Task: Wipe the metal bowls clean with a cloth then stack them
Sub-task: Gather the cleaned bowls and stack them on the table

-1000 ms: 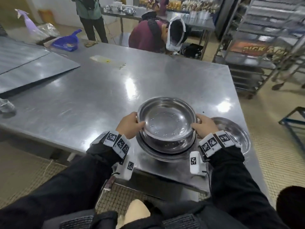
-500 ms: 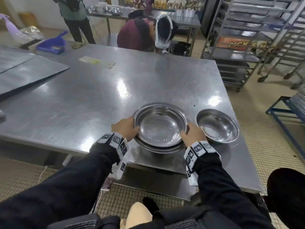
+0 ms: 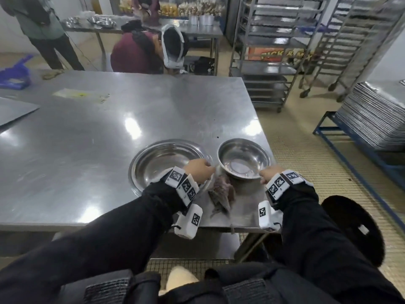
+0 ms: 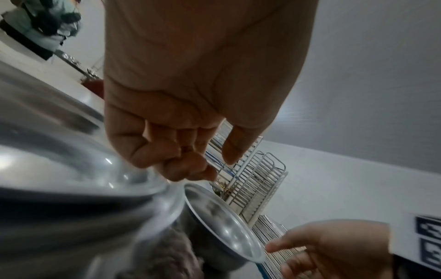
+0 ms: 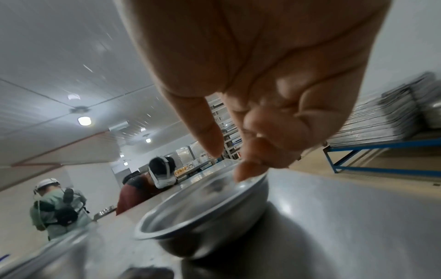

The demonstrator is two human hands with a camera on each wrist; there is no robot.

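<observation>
Two large metal bowls (image 3: 162, 159) sit nested near the steel table's (image 3: 98, 132) front right corner. Right of them stands a smaller metal bowl (image 3: 243, 159). A crumpled grey-brown cloth (image 3: 221, 191) lies between the bowls, at the table's front edge. My left hand (image 3: 200, 172) hovers over the gap between the bowls. In the left wrist view its fingers (image 4: 190, 169) are curled just above the small bowl's rim (image 4: 222, 226) and hold nothing. My right hand (image 3: 268, 173) is at the small bowl's near right rim. Its index fingertip (image 5: 243, 174) hooks over that rim (image 5: 203, 213).
The small bowl stands close to the table's right edge. A black stool (image 3: 352, 229) is at my right. Wheeled racks (image 3: 274, 51) and stacked trays (image 3: 372, 119) on a blue frame stand beyond. A seated person (image 3: 135, 53) is at the table's far side, and another (image 3: 43, 34) stands behind.
Both hands let go of the nested large bowls and moved right to the small bowl. My view swung right, and the cloth came into sight.
</observation>
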